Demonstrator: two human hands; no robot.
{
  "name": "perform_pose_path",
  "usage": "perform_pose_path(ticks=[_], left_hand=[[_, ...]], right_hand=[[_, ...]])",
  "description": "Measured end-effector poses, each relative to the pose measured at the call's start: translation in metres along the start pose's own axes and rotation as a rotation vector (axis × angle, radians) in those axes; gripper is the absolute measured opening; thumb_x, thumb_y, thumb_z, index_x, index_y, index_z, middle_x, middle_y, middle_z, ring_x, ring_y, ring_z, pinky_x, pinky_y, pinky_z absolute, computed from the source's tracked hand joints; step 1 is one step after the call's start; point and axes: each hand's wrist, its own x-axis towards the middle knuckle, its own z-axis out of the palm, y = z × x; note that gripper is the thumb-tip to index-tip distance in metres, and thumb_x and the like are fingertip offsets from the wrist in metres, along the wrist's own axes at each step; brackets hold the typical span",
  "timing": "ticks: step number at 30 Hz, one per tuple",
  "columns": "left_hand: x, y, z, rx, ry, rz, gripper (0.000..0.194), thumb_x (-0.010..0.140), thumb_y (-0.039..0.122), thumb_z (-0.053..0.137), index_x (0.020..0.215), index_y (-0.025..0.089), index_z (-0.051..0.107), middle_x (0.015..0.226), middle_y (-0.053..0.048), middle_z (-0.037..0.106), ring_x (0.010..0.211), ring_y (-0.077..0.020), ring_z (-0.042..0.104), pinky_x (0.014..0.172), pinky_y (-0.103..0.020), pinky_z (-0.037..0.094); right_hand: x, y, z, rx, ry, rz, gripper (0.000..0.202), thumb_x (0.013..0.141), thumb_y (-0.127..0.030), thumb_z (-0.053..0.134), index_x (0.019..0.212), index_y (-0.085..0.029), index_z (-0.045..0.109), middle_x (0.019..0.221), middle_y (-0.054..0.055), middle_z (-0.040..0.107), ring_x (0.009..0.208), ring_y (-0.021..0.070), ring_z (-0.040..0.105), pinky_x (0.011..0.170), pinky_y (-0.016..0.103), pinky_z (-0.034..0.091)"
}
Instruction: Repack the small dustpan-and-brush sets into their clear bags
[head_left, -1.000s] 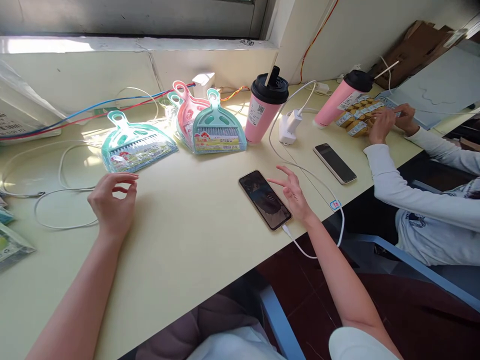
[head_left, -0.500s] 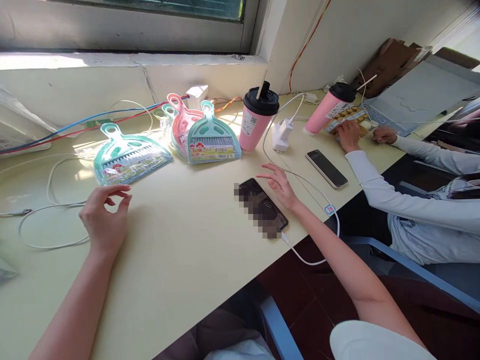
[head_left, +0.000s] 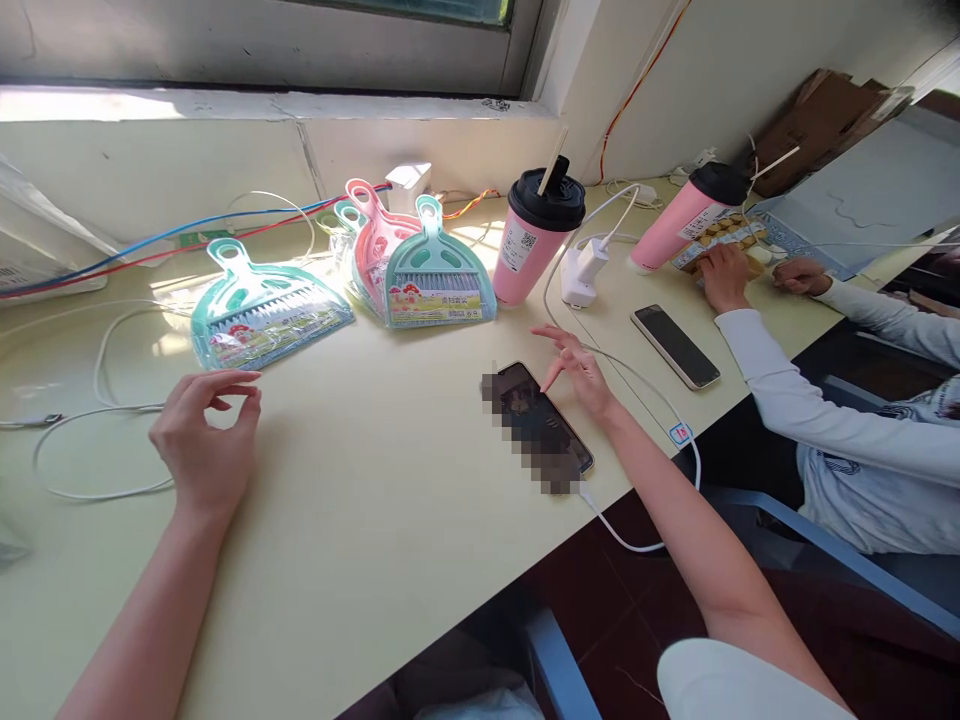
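On the left side of the table rests my left hand (head_left: 208, 440), loosely curled with a narrow gap between thumb and index finger; nothing is in it. My right hand (head_left: 577, 378) is open, fingers spread, one digit reaching over the dark screen of a smartphone (head_left: 551, 415) and seeming to touch it. The phone lies flat, partly pixelated, with a white charging cable (head_left: 626, 545) at its near end. Beyond my left hand lies a packaged green mini dustpan and brush set (head_left: 262, 310). Similar green (head_left: 439, 275) and pink (head_left: 373, 240) sets overlap farther back.
A pink cup (head_left: 532, 245) with a black lid and straw stands beside a white charger (head_left: 583, 270). Another smartphone (head_left: 675, 345) lies to the right. A co-worker's hand (head_left: 726, 278) touches a food packet near a second pink cup (head_left: 679, 220). Loose cable (head_left: 97, 410) loops at left.
A digit of my right hand has come down over the phone screen, which now shows a different dim picture. The view has shifted slightly; my left hand keeps its pose.
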Motion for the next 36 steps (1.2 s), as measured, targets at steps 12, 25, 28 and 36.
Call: perform_pose_path(ticks=[12, 25, 28, 36], left_hand=[[-0.002, -0.004, 0.001, 0.003, 0.023, -0.076, 0.017, 0.077, 0.018, 0.071, 0.093, 0.02, 0.076, 0.083, -0.002, 0.07, 0.065, -0.011, 0.052, 0.062, -0.023, 0.038], [-0.001, 0.006, -0.004, -0.001, -0.048, -0.083, 0.007, 0.082, 0.021, 0.068, 0.081, 0.02, 0.075, 0.091, -0.005, 0.073, 0.072, -0.0141, 0.058, 0.063, -0.028, 0.043], [-0.001, 0.007, -0.003, -0.008, -0.048, -0.102, 0.007, 0.081, 0.021, 0.068, 0.081, 0.02, 0.075, 0.09, -0.004, 0.073, 0.075, -0.015, 0.06, 0.064, -0.028, 0.043], [-0.001, 0.003, -0.004, -0.005, -0.05, -0.06, 0.009, 0.079, 0.015, 0.067, 0.073, 0.019, 0.071, 0.09, -0.004, 0.073, 0.07, -0.0139, 0.054, 0.061, -0.028, 0.04]], right_hand=[[0.0, 0.002, -0.001, 0.054, 0.056, 0.076, 0.058, 0.094, -0.072, 0.04, 0.087, -0.031, 0.08, 0.138, -0.001, 0.062, 0.138, 0.0272, 0.047, 0.121, 0.049, 0.034], [0.001, 0.001, -0.001, 0.068, 0.053, 0.113, 0.049, 0.093, -0.069, 0.048, 0.092, -0.031, 0.08, 0.139, 0.001, 0.062, 0.137, 0.0287, 0.05, 0.118, 0.049, 0.037], [0.001, 0.002, -0.001, 0.072, 0.049, 0.118, 0.049, 0.092, -0.07, 0.049, 0.092, -0.031, 0.08, 0.138, 0.001, 0.062, 0.136, 0.0292, 0.05, 0.118, 0.05, 0.037], [0.002, 0.001, -0.001, 0.095, 0.037, 0.117, 0.048, 0.091, -0.07, 0.05, 0.093, -0.032, 0.08, 0.135, 0.002, 0.064, 0.134, 0.0286, 0.052, 0.116, 0.05, 0.039]])
